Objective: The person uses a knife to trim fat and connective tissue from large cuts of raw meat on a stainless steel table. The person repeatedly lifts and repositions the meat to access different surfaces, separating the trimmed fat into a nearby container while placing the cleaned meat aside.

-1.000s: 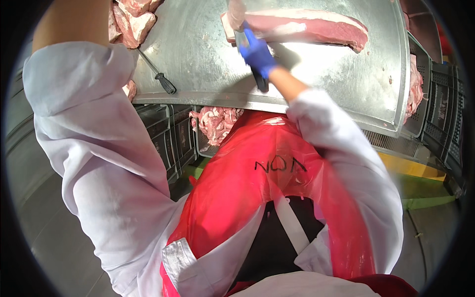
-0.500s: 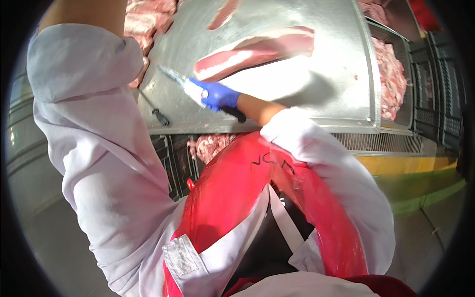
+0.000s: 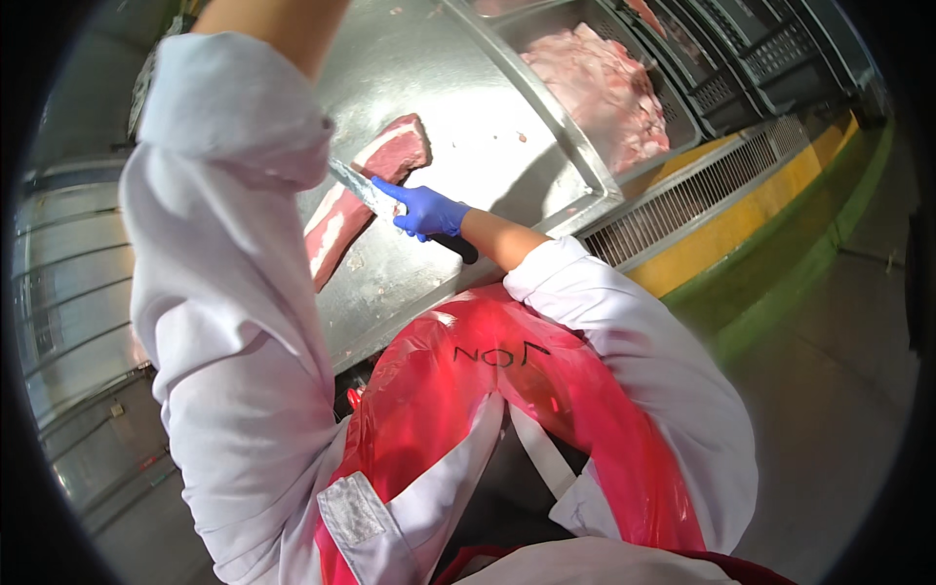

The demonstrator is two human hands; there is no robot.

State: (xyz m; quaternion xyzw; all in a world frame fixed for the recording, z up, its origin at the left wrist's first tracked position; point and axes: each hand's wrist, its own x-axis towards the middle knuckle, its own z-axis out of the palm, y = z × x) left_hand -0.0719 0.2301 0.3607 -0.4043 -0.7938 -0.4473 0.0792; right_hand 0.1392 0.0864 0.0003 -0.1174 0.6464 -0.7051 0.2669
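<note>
My right hand (image 3: 429, 212), in a blue glove, is closed round the black handle of a knife (image 3: 356, 182). Its blade points up and to the left, over a long strip of red meat (image 3: 336, 234) with a pale band of fat. From this view I cannot tell whether the blade touches the meat. The strip lies slanted on a metal table (image 3: 468, 73), partly covered by my left sleeve. My left forearm runs out past the top edge, so the left hand is out of sight.
At the upper right, a tray (image 3: 680, 143) holds pale fatty trimmings (image 3: 604, 97). Dark plastic crates (image 3: 741, 58) stand beyond it. A metal grate (image 3: 673, 200) with a yellow edge runs beside the table. Metal racking (image 3: 83, 283) stands at the left.
The view has turned, so the table now slants and the trimmings tray sits nearer the middle. My right hand still grips the knife, whose blade now overlaps the meat strip.
</note>
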